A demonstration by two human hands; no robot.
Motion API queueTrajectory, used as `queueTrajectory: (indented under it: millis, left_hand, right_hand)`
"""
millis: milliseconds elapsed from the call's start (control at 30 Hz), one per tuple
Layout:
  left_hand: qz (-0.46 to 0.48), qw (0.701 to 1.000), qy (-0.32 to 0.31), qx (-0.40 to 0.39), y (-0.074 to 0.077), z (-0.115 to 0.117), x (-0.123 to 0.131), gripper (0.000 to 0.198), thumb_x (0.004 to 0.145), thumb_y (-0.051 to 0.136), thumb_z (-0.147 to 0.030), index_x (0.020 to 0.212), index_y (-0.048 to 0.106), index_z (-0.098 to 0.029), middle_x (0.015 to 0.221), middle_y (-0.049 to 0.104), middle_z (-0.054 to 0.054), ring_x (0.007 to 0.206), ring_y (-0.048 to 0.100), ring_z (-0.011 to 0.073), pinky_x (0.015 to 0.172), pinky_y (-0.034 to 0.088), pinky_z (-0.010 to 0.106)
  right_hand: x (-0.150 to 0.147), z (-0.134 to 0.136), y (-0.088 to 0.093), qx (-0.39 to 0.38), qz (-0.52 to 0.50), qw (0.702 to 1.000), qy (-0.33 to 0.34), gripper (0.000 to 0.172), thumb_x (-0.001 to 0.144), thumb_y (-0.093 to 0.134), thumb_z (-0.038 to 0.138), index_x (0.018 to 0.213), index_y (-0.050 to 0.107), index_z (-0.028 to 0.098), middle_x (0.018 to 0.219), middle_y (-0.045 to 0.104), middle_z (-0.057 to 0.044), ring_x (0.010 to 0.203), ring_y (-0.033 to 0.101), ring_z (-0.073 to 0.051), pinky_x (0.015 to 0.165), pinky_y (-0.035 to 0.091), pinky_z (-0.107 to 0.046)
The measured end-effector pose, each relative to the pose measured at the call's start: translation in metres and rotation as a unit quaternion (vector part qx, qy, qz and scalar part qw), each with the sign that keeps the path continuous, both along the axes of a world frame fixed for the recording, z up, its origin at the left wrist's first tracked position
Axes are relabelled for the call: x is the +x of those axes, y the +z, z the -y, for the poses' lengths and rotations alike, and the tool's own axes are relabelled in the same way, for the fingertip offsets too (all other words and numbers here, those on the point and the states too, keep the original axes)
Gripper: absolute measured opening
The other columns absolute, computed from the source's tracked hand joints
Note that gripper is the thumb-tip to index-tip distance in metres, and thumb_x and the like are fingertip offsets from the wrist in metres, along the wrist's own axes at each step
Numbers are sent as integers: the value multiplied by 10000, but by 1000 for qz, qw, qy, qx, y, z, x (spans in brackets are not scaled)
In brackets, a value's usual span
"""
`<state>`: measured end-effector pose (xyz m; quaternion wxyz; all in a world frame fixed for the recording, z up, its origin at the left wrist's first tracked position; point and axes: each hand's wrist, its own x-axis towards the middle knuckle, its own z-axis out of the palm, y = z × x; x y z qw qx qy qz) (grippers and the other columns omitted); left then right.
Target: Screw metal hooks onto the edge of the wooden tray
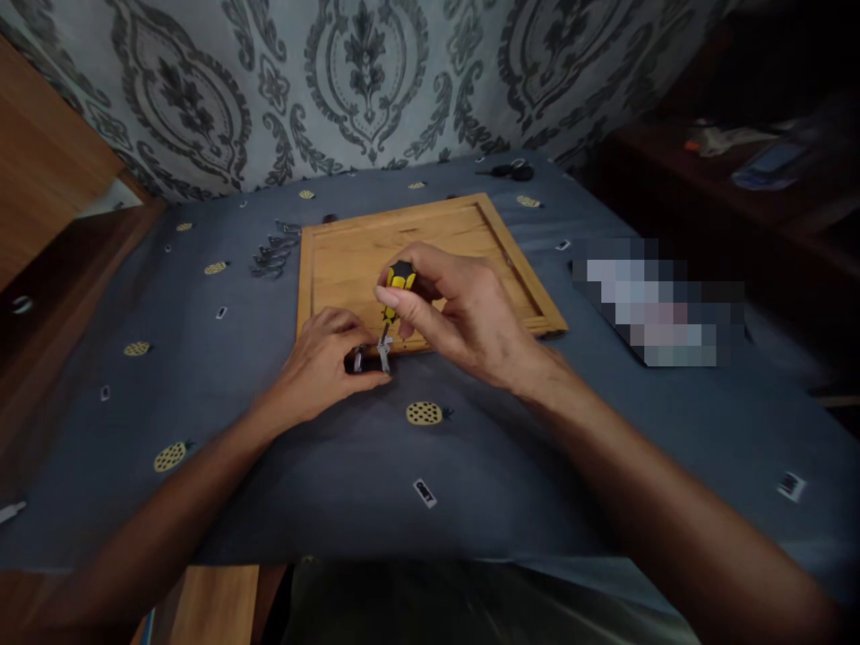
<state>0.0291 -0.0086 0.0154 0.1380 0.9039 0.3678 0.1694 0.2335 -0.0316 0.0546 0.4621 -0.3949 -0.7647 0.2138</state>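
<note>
My right hand (457,309) is closed round a short screwdriver (401,276) with a yellow and black handle. Its shaft points down, and the tip meets a small silver metal hinge (384,355) at the near edge of a wooden panel (390,235). Bent around that same hinge from the left, the thumb and fingers of my left hand (329,358) steady it, the thumb below and the fingers above. The panel lies flat and has a raised frame along its sides. Exactly where the tip sits is too small to make out.
Several dark metal pieces (275,251) lie left of the panel. Scissors with black handles (511,169) rest at the back. A pixelated flat object (658,305) is on the right. A blue cloth with pineapples (511,475) covers the surface; a patterned curtain (282,81) hangs behind.
</note>
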Motion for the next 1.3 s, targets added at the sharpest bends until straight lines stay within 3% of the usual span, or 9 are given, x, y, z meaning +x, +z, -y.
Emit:
queueTrajectory:
  millis: [167,333,633,1300]
  left_hand:
    - [-4,1000,1,2,1,-1,0,280,778,798,-427,955,722,-223,1006,649,53,1033,572,268,925,465,444]
    - [6,1000,-2,3,1,-1,0,302,764,818,-399,963,733,-189,1005,656,70,1031,576,273,921,464,440]
    - [-3,1000,3,-4,1,0,0,327,766,813,-428,978,738,-191,1032,659,73,1057,575,277,935,464,440]
    - [-15,1000,1,2,1,2,1,330,797,765,-487,971,703,-214,1029,646,55,1043,556,264,942,445,430]
  right_hand:
    - [-2,4,2,16,-39,999,-7,264,930,621,479,864,591,226,765,596,10,620,551,-128,539,427,-276]
    - [-3,11,10,41,-139,985,-94,284,944,594,491,814,559,241,757,589,10,563,549,-119,522,446,-290]
    - [-1,5,-9,28,-105,990,-92,271,929,621,477,791,529,262,628,486,40,530,538,-133,470,418,-286]
    - [-2,5,-10,8,-67,994,-84,261,953,577,478,830,528,253,701,530,24,589,552,-137,466,425,-279]
